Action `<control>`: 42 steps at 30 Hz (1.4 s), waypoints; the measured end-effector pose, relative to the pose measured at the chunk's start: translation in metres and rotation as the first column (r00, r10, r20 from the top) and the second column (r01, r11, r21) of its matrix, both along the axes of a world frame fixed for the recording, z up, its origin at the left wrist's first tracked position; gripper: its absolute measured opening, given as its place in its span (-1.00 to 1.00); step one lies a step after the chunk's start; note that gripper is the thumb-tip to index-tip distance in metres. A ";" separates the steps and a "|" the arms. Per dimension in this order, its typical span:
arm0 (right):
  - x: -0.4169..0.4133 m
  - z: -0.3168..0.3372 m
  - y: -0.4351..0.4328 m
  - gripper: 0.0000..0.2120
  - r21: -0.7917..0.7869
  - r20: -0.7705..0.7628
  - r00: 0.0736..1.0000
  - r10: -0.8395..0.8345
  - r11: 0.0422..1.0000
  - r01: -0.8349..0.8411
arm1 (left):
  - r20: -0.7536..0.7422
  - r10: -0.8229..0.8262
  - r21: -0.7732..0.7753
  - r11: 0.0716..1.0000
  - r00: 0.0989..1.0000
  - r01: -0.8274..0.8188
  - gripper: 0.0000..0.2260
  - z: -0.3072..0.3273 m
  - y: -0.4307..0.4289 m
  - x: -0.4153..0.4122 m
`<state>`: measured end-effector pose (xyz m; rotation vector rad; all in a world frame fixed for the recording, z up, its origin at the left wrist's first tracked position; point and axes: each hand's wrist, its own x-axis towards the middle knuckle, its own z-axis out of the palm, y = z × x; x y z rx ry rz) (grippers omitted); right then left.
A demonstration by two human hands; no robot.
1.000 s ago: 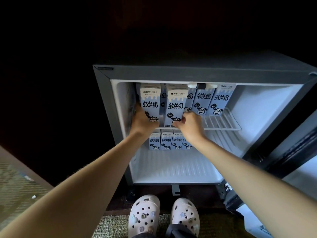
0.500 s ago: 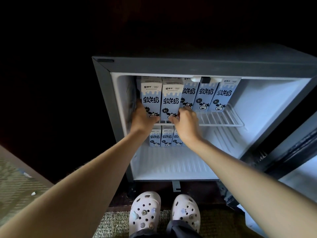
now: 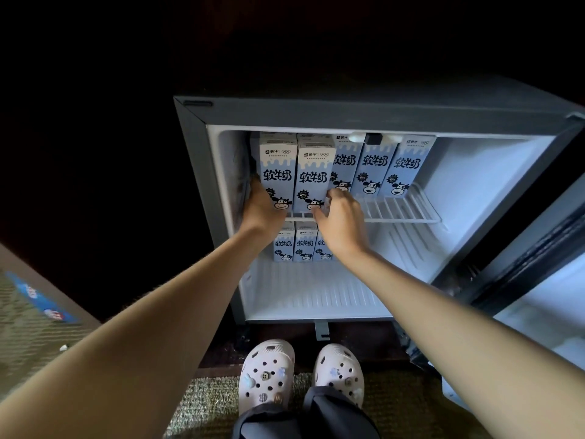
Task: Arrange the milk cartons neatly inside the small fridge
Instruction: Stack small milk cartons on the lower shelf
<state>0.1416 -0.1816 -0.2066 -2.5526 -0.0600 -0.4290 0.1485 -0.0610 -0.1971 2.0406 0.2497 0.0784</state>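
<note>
- Step in hand: I am squaring up the front pair of milk cartons on the upper level of the small fridge [image 3: 348,113]. I am judging them almost seated.
- My left hand [image 3: 262,212] is gripping the front left carton [image 3: 278,172] low on its outer side, with fingers curling round the edge beside the fridge's left wall.
- My right hand [image 3: 343,223] is pinching the front right carton [image 3: 314,177] at its lower right corner, with fingers bending round the side and the thumb lying at the base.
- Both cartons are standing upright and touching side by side, their bases sitting at the front lip of the wire shelf [image 3: 399,211].
- The back row [image 3: 374,168] is showing three cartons standing behind and to the right, faces forward. I cannot tell whether more are hiding behind the front pair.
- The lower cartons [image 3: 305,246] are standing at the back left under the shelf. Three are showing, and my right wrist is covering whatever comes next.
- The door [image 3: 538,248] is hanging open on the right.
- Next move, as I am judging it: sliding both cartons back evenly and keeping them upright, since the wire bars could be catching a base and tipping one. After that I would be letting go.
</note>
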 end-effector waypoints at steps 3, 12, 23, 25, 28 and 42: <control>-0.020 0.012 -0.002 -0.71 0.041 -0.010 1.000 -0.022 0.999 0.022 | 0.013 0.042 0.015 0.999 0.999 -0.043 -0.45 0.017 -0.007 -0.024; -0.139 0.076 -0.026 -0.76 0.119 0.020 1.000 -0.022 0.993 0.020 | 0.040 0.021 0.053 0.998 0.999 -0.023 -0.65 0.077 -0.046 -0.140; -0.345 0.090 -0.144 -0.77 0.106 -0.083 0.945 -0.317 0.940 0.324 | 0.047 -0.460 0.347 0.840 0.887 0.417 -0.79 0.109 -0.147 -0.302; -0.383 0.081 -0.167 -0.76 0.084 -0.123 0.919 -0.376 0.918 0.387 | 0.016 -0.526 0.364 0.795 0.850 0.485 -0.76 0.101 -0.172 -0.333; -0.436 0.065 -0.196 -0.76 0.042 -0.168 0.879 -0.447 0.887 0.459 | -0.046 -0.628 0.382 0.708 0.777 0.594 -0.75 0.081 -0.209 -0.377; -0.602 -0.113 -0.256 -0.78 -0.141 -0.691 0.583 -0.427 0.871 0.471 | -0.473 -0.759 0.355 0.299 0.446 0.886 -0.77 -0.043 -0.302 -0.522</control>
